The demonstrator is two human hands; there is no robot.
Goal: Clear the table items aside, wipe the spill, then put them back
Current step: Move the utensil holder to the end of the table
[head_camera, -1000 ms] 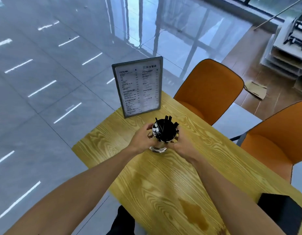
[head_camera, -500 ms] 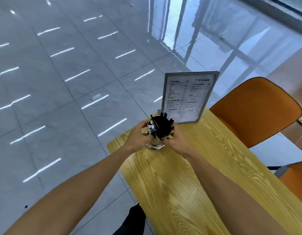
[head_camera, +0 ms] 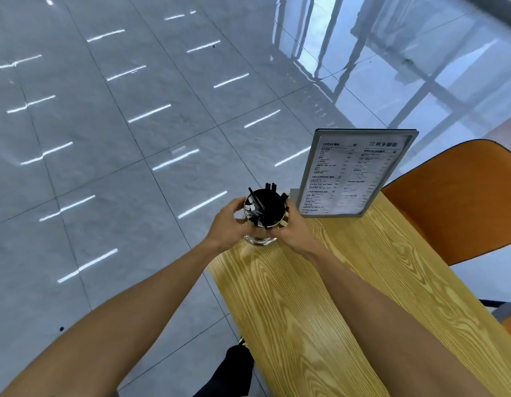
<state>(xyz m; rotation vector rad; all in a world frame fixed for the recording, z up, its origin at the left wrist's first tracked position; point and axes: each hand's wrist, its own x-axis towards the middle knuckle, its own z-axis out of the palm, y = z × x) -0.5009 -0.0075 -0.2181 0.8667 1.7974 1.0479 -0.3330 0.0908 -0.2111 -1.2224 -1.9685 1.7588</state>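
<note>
A round metal holder (head_camera: 264, 209) filled with black straws and white packets stands at the far left corner of the yellow wooden table (head_camera: 320, 296). My left hand (head_camera: 227, 224) grips its left side and my right hand (head_camera: 295, 232) grips its right side. Its shiny base (head_camera: 260, 240) shows between my hands, right at the table's edge. A framed menu stand (head_camera: 354, 173) is upright just to the right of the holder. No spill is visible in this view.
An orange chair (head_camera: 460, 202) sits at the table's far right side. Glossy grey tiled floor (head_camera: 119, 138) lies to the left and beyond the table. A dark shoe (head_camera: 237, 356) shows below the table's left edge.
Both hands carried the holder from the table's middle to its far left corner, beside the menu stand. My view swung left, and the spill and black box dropped out of sight.
</note>
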